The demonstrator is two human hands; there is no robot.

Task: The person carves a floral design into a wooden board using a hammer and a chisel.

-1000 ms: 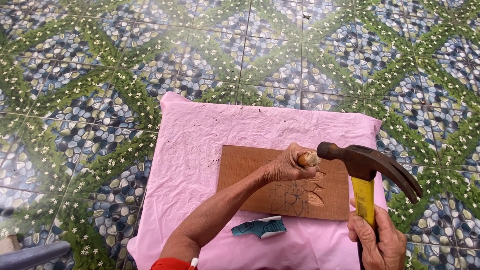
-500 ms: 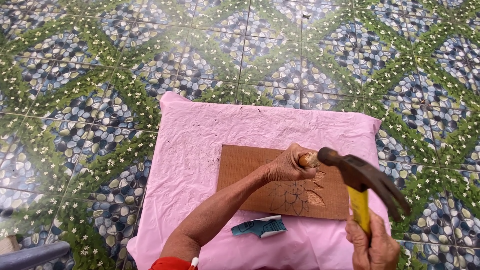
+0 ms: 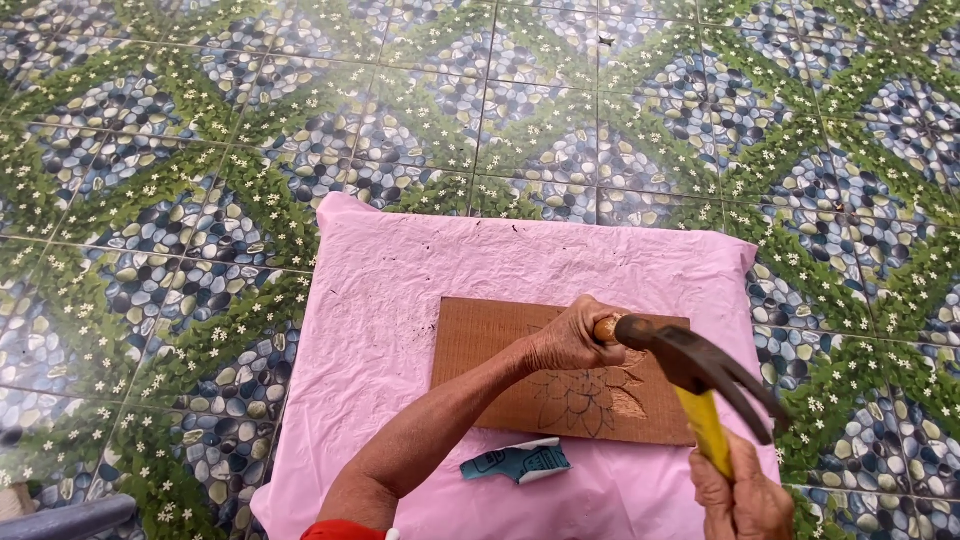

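Head view, left hand: the left hand is curled tight around a wooden-handled chisel, fingers pressed together, only the handle's butt showing.
Head view, right hand: the right hand grips the yellow handle of a claw hammer, fingers wrapped shut (partly cut off by the frame's lower edge).
Hammer head: touching or just beside the chisel's butt; I cannot tell which.
Board: a brown wooden board with a flower carved in it lies flat under the left hand.
Underlay: a crumpled pink sheet on a patterned tile floor.
Nearby: a teal scrap lies on the sheet, just below the board.
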